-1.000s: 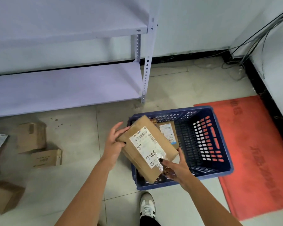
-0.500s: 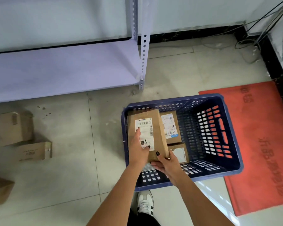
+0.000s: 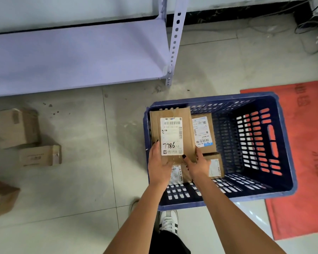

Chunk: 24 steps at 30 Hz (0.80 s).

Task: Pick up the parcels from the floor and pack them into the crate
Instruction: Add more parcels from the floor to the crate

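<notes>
A brown parcel marked 7786 lies flat in the left part of the blue plastic crate. My left hand holds its near left corner and my right hand holds its near right corner. Beside it in the crate lies a parcel with a blue-edged label, and a smaller parcel sits nearer me. Another labelled parcel shows under my hands. On the floor at the left are three more cardboard parcels.
A pale purple metal shelf with a perforated post stands behind the crate. A red mat lies under the crate's right side. Cables run along the far right wall. My shoe is just before the crate.
The 7786 parcel went from tilted above the crate's left rim down into the crate, turned straight and lying flat. Both hands shifted to its near end.
</notes>
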Available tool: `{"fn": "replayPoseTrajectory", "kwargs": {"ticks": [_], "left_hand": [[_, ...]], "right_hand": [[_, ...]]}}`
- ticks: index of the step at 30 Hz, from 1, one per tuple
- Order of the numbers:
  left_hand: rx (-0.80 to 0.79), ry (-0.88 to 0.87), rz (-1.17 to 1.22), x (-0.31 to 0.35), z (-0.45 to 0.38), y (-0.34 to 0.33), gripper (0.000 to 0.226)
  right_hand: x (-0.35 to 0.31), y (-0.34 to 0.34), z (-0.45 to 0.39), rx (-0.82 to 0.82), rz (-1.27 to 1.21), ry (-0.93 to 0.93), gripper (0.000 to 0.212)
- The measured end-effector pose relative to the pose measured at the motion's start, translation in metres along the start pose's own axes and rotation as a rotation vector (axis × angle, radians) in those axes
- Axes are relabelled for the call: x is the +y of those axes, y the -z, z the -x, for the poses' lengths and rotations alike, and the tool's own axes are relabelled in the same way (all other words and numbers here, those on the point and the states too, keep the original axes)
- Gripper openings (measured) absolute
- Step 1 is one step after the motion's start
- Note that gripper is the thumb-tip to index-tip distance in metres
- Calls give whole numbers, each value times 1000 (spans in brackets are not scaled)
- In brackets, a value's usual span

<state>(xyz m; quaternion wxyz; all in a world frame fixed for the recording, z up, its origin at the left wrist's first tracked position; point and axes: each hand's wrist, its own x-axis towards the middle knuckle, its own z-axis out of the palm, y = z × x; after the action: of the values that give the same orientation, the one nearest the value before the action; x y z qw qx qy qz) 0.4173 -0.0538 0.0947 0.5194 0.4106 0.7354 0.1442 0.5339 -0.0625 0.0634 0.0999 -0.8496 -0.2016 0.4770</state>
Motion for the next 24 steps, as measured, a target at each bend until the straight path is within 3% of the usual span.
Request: {"fn": "replayPoseTrajectory", "kwargs": {"ticks": [8, 12, 16, 24], "left_hand": [[38, 124, 321, 10, 5, 5, 73], [26, 152, 446, 23, 22, 31, 71], [34, 162, 496, 27, 28, 77, 76], [107, 149, 422, -34, 13, 223, 75]], "right_hand": [[-15, 19, 0, -58, 372, 86, 73], [-42, 29, 33, -49, 268, 246, 68], [-80, 15, 77, -170, 107, 317, 67], [-124, -105, 161, -412, 67, 400, 75]]}}
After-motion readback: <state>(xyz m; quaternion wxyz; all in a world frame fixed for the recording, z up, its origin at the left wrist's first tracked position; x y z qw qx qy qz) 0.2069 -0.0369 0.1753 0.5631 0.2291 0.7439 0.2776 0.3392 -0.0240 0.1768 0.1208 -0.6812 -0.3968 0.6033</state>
